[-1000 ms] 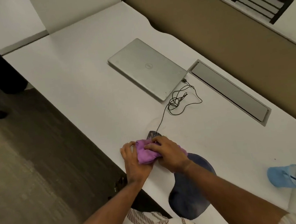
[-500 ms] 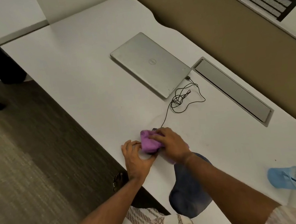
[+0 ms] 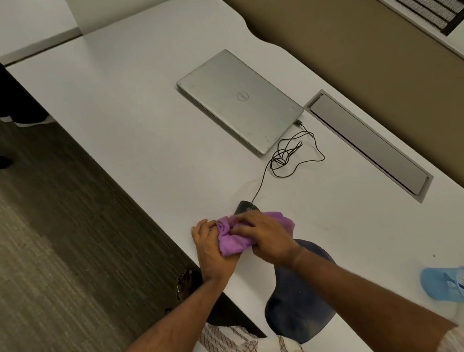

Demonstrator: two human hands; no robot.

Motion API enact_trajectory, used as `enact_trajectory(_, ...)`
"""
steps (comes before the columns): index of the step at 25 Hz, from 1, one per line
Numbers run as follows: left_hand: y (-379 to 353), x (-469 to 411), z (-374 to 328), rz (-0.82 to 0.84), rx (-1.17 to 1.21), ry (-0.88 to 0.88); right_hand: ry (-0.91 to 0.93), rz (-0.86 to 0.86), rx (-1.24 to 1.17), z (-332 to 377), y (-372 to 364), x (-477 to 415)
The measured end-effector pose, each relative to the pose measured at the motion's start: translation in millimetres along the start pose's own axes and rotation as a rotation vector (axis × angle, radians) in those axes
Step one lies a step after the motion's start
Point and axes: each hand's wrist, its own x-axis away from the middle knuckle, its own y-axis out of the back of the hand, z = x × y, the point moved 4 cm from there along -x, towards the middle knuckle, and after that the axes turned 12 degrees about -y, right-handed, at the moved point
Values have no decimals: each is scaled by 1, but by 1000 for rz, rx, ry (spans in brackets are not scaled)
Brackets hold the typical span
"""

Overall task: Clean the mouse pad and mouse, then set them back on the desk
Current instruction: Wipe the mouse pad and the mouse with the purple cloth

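A black wired mouse point(image 3: 244, 206) lies near the desk's front edge, with only its far tip showing. A purple cloth point(image 3: 233, 240) is bunched over the rest of it. My left hand point(image 3: 209, 248) cups the cloth-covered mouse from the left side. From above and the right, my right hand point(image 3: 264, 237) grips and presses the cloth. The dark blue mouse pad point(image 3: 296, 308) lies flat just behind my right wrist, partly under my forearm, and overhangs the desk's front edge a little.
The mouse's black cable point(image 3: 289, 157) coils toward a shut silver laptop point(image 3: 240, 100) at the middle of the white desk point(image 3: 132, 106). A long grey cable slot point(image 3: 367, 144) runs along the brown partition. A blue plastic cup point(image 3: 454, 287) lies tipped at the right.
My right hand with the cloth slid forward over the mouse, then back toward me. The cloth now covers most of the mouse again. My left hand stayed beside it.
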Motion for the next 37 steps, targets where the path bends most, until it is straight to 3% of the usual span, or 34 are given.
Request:
enact_trajectory(5, 4, -1, -4, -53, 48, -13, -409, 13, -169, -38, 19, -39)
enact_trajectory(8, 3, 0, -2, -60, 51, -14, -512, 18, -248, -44, 20, -49)
enact_trajectory(11, 3, -1, -4, -62, 39, -22, -464, -47, -258, -31, 12, -29)
enact_trajectory(15, 1, -2, -1, 22, -53, -56, -208, -95, -275, -1, -12, 23)
enact_trajectory(19, 0, -1, -1, 67, -128, -83, -132, -128, -207, -8, -13, 32)
enact_trajectory(25, 5, 0, -7, -76, 6, -118, -688, -176, -493, -47, 10, -3)
enact_trajectory(32, 5, -1, -7, -104, 18, -126, -804, -336, -664, -5, -17, 32)
enact_trajectory(37, 1, -1, -3, -35, -82, -147, -561, -230, -565, 1, -27, 47)
